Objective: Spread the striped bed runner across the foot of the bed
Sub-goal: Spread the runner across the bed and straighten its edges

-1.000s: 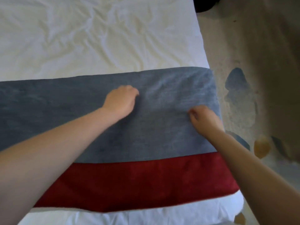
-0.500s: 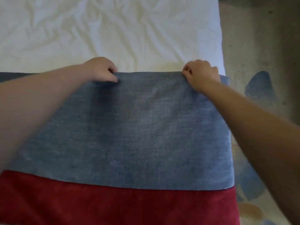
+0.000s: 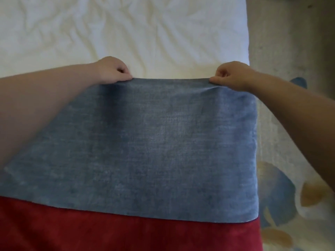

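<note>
Since a second ago both grips have shifted from mid blue band to its far hem. Left grip (image 3: 112,69) and right grip (image 3: 233,75) each pinch that hem of the striped bed runner (image 3: 154,151), lying crosswise on the bed (image 3: 126,33). Right grip nearer the side edge; bare bed lies beyond for pulling.
</note>
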`<state>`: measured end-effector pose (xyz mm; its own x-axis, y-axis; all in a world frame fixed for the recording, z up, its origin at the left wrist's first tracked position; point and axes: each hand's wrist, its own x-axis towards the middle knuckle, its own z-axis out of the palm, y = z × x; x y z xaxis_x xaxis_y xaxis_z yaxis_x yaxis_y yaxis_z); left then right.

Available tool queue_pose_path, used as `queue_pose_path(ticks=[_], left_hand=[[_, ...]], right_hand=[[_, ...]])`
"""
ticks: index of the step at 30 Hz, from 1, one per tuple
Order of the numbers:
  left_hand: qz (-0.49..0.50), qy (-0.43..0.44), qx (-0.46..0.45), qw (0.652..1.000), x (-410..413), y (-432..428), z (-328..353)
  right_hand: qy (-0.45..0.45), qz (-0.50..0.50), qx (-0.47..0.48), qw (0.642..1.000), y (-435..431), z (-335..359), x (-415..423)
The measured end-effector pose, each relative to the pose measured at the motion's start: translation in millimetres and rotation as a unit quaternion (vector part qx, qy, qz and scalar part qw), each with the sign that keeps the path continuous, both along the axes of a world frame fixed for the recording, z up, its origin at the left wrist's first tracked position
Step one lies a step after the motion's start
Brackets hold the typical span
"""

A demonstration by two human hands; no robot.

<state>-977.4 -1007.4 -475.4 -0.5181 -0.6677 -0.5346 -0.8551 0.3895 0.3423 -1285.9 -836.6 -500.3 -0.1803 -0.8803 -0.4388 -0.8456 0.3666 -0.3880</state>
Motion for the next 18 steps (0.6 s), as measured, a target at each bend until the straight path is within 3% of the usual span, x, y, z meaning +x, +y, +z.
queue_pose_path(ticks=[6,12,18], left_hand=[[-0.037,-0.008,-0.167,0.985,-7,14,-22],[-0.085,0.011,-0.103,0.991,0,0,-24],[-0.088,-0.044,-0.164,0.982,-12,2,-41]], right_hand=[[0.114,-0.052,-0.049,0.991,27,-26,-14],[0.180,-0.033,-0.094,0.979,33,-36,-16],[0.216,-0.059,0.023,0.974,15,-25,3]])
